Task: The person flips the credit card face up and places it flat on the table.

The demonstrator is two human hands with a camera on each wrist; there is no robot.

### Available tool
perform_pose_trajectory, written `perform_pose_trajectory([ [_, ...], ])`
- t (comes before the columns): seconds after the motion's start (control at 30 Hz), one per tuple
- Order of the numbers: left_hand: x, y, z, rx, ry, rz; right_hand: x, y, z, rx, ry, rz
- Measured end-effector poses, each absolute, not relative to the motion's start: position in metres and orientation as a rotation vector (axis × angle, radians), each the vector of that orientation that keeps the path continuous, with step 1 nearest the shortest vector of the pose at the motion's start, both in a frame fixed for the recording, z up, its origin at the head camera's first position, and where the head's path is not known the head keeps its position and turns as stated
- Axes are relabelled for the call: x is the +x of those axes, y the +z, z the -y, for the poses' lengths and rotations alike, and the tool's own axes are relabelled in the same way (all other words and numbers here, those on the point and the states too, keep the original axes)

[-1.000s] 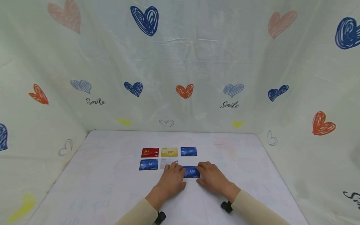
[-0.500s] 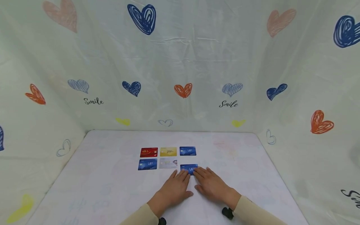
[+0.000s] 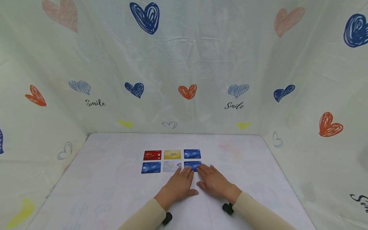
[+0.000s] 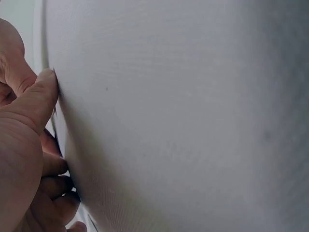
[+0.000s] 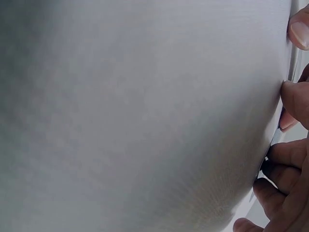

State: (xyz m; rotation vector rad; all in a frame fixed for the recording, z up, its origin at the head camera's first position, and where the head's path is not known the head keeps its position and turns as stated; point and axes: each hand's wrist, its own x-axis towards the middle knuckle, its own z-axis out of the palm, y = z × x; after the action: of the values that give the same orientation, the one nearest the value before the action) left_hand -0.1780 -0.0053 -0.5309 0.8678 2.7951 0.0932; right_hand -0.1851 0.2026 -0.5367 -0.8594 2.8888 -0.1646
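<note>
A blue VIP card [image 3: 191, 164] lies flat at the right end of the nearer row, under the fingertips of both hands. My left hand [image 3: 179, 184] touches its lower left part with extended fingers, thumb spread toward the right. On its lower right corner rest the fingers of my right hand [image 3: 215, 182]. A white card [image 3: 170, 166] lies just left of it, its right part near the left fingers. Another blue card [image 3: 150, 167] ends that row on the left. In the wrist views, the left hand [image 4: 24, 130] and right hand [image 5: 292, 159] touch the white surface.
In the farther row lie a red card [image 3: 152, 155], a yellow card [image 3: 172, 154] and a blue card [image 3: 192, 154]. The white tabletop [image 3: 95, 191] meets a heart-printed curtain [image 3: 161, 64] at the back and sides.
The blue card under my hands has slid away from me and slightly left, into line with the nearer row. My left fingers have shifted off the white card; both hands moved forward with the blue card.
</note>
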Motion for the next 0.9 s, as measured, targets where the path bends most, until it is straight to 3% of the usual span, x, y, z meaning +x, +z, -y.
perform_pose_trajectory([
  [0.9, -0.1779, -0.532, 0.0044, 0.844, 0.105, -2.82, -0.1897, -0.5391, -0.2059, -0.81, -0.229, -2.876],
])
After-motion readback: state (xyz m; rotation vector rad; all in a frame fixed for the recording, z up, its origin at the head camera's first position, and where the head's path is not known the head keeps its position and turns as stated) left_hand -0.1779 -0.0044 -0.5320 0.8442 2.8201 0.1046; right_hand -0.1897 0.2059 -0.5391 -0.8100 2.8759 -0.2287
